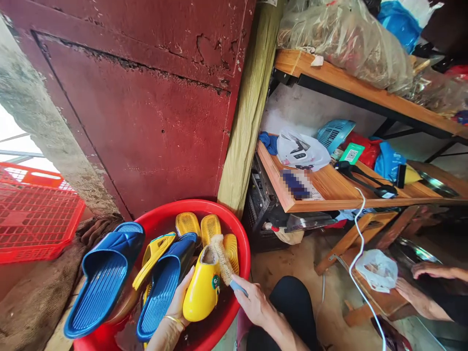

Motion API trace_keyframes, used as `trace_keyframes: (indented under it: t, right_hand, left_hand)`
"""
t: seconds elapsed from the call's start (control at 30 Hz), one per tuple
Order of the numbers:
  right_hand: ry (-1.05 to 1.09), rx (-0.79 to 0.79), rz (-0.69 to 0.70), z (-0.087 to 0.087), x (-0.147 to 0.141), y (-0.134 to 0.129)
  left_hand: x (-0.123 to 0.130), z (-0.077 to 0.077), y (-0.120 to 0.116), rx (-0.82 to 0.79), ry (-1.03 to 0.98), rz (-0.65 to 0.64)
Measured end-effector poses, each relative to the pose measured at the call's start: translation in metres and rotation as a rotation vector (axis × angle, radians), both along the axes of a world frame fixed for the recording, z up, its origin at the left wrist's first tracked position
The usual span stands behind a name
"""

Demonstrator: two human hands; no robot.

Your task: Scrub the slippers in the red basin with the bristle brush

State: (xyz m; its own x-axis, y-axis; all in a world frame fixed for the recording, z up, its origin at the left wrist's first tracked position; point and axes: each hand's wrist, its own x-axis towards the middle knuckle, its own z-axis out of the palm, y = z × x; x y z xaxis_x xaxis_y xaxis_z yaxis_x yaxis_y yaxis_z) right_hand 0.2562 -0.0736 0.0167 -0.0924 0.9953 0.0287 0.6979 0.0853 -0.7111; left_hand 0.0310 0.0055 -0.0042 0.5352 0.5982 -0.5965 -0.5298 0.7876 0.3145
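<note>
My left hand [178,300] grips a shiny yellow clog [199,295] that carries a small green badge, holding it over a red basin [244,253]. In my right hand [252,300] is a scrubbing brush [224,258] with pale bristles and a blue-grey handle; its bristles lie against the clog's side near the opening. Blue slippers rest around the basin: one slipper [104,278] leans over the left rim, another slipper [164,278] lies beside my left hand. Several yellow slippers [211,228] sit in the basin, where dark water shows.
A red door [146,122] stands behind the basin, with a red plastic crate [36,219] at left. To the right, a wooden shelf [336,187] bears bags and a headset. A white cable [356,263] hangs down near another person's hands [420,292].
</note>
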Motion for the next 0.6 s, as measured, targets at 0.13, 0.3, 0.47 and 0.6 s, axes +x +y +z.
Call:
trace_keyframes:
  t: [0.13,0.3,0.47,0.6]
  right_hand:
    - [-0.353,-0.033,0.144,0.035,0.032,-0.008]
    - [-0.918,0.088,0.35,0.08,0.061,0.003]
    - [-0.996,0.174,0.579,0.095,0.069,0.013]
    - [-0.821,0.113,0.563,0.076,0.059,0.013]
  left_hand:
    - [-0.008,0.012,0.005,0.071,-0.029,-0.06]
    - [-0.027,0.026,0.01,0.16,0.07,-0.178]
    - [-0.044,0.03,0.015,0.312,0.107,-0.335]
    - [-0.043,0.018,0.018,0.269,0.144,-0.179]
